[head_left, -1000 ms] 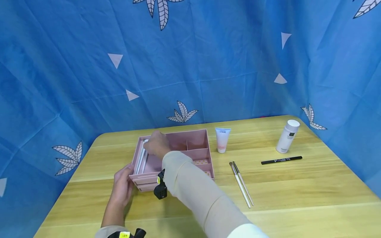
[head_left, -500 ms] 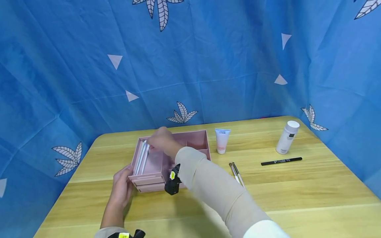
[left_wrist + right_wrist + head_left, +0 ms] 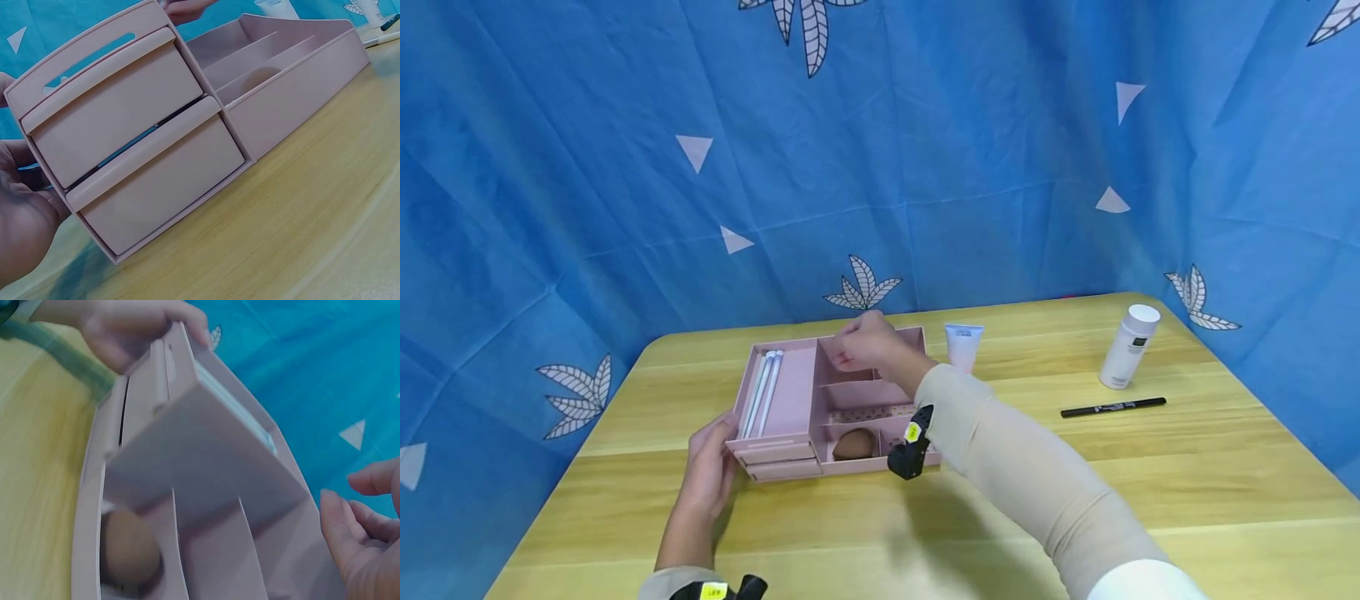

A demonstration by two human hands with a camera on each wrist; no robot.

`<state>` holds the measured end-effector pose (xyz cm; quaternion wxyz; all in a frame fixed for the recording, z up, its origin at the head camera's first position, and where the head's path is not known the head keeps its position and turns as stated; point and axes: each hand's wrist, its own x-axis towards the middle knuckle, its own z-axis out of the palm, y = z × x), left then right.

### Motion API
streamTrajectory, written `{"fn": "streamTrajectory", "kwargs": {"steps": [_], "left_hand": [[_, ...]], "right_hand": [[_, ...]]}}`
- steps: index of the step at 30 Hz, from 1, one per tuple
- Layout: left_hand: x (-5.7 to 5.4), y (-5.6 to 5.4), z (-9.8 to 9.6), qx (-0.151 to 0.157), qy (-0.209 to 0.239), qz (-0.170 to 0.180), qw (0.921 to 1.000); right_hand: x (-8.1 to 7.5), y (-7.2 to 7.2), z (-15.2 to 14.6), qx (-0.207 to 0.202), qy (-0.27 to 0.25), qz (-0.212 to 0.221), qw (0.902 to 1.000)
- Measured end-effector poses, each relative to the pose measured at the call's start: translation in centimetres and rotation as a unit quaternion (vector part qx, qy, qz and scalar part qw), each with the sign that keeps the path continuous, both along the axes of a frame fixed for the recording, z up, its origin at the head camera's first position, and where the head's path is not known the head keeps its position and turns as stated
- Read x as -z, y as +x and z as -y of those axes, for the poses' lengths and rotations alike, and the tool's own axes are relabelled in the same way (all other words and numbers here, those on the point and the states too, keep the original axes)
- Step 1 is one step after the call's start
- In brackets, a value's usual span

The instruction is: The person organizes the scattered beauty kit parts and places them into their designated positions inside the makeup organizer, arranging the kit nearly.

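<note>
A pink makeup organizer (image 3: pixel 781 450) stands on the table, with two drawers at its left front and open compartments on its right. My left hand (image 3: pixel 707 458) grips its left side near the front corner. Slim white sticks (image 3: pixel 769 396) lie side by side in the shallow top tray. Over the back compartments hovers my right hand (image 3: pixel 872 346), and the right wrist view has its fingers (image 3: pixel 337 519) loosely bent around nothing. A brown rounded thing (image 3: pixel 854 444) sits in the front compartment.
Behind my right wrist stands a white-and-pink tube (image 3: pixel 962 343), partly covered. A white bottle (image 3: pixel 1127 350) and a black pen (image 3: pixel 1112 407) are farther right. My right arm hides the brushes in the head view; a pale handle (image 3: pixel 382 40) shows in the left wrist view.
My right hand has moved right from the white sticks, leaving them in the top tray. The left hand stays on the organizer. My right sleeve now covers the two brushes on the table.
</note>
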<state>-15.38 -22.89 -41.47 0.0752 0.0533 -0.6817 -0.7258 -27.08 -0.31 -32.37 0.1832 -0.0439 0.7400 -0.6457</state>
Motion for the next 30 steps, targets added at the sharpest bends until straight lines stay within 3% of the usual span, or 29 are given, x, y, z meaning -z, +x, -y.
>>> {"fn": "streamTrajectory", "kwargs": {"steps": [8, 20, 26, 30], "left_hand": [[0.1, 0.1, 0.1, 0.006, -0.009, 0.0, 0.9999], [0.1, -0.1, -0.2, 0.007, -0.002, -0.004, 1.0], [0.3, 0.2, 0.0, 0.016, -0.003, -0.019, 0.9997], [0.4, 0.1, 0.2, 0.011, -0.013, -0.009, 0.9998]], "right_hand": [[0.7, -0.3, -4.3, -0.002, 0.031, -0.012, 0.9995], [1.9, 0.6, -11.1, -0.014, 0.07, -0.022, 0.9972], [3.2, 0.8, -14.7, -0.017, 0.101, -0.009, 0.9948], [3.9, 1.1, -16.4, -0.013, 0.124, 0.001, 0.9922]]}}
